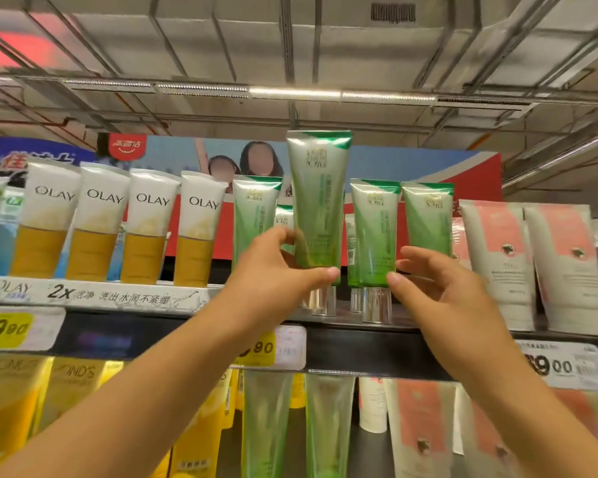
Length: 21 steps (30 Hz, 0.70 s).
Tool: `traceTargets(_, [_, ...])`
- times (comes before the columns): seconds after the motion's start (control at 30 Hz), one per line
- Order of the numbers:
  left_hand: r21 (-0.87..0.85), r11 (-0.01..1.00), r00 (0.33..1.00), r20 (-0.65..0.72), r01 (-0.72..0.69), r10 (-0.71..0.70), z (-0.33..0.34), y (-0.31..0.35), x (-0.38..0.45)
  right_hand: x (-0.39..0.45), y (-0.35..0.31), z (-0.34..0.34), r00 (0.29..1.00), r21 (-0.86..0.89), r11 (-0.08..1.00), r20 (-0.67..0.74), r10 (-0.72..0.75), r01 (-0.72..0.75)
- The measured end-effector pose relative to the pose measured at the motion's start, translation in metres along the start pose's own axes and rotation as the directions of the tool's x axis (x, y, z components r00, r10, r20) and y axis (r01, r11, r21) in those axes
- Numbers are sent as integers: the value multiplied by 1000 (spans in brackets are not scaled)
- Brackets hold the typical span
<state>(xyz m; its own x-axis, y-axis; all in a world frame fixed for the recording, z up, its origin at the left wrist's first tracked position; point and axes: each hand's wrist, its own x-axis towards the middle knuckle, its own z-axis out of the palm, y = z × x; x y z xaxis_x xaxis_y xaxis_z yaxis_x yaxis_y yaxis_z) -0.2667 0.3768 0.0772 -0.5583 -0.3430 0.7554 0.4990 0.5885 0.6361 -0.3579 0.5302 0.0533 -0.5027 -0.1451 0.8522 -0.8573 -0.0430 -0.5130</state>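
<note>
My left hand (273, 270) grips a green and silver tube (316, 201) near its lower end, thumb in front and fingers behind. The tube is raised above its neighbours, its silver cap (320, 300) just over the shelf. My right hand (439, 284) reaches in beside it, thumb touching the front of a second green tube (373, 232) that stands cap-down on the shelf, fingers by a third green tube (427, 219). Another green tube (254, 219) stands left of my left hand.
Several white and yellow Olay tubes (99, 222) stand in a tray at the left. White and pink tubes (497, 260) stand at the right. The dark shelf edge (359, 350) carries yellow price tags (4, 327). A lower shelf holds more tubes (266, 422).
</note>
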Motion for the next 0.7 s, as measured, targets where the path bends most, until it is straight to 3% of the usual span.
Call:
traceTargets(0.27, [145,985,996,5,89,-90,8,-15,7,2,7,11,999,-308,951,17,-27,31])
traceTargets(0.5, [291,954,991,86,72,-102,2,-16,12,6,7,17,999,-426,905,29,16,-2])
traceTargets(0.7, [387,922,998,56,1,-24,2,-13,8,13,5,20,997,-472,881,25,68,-48])
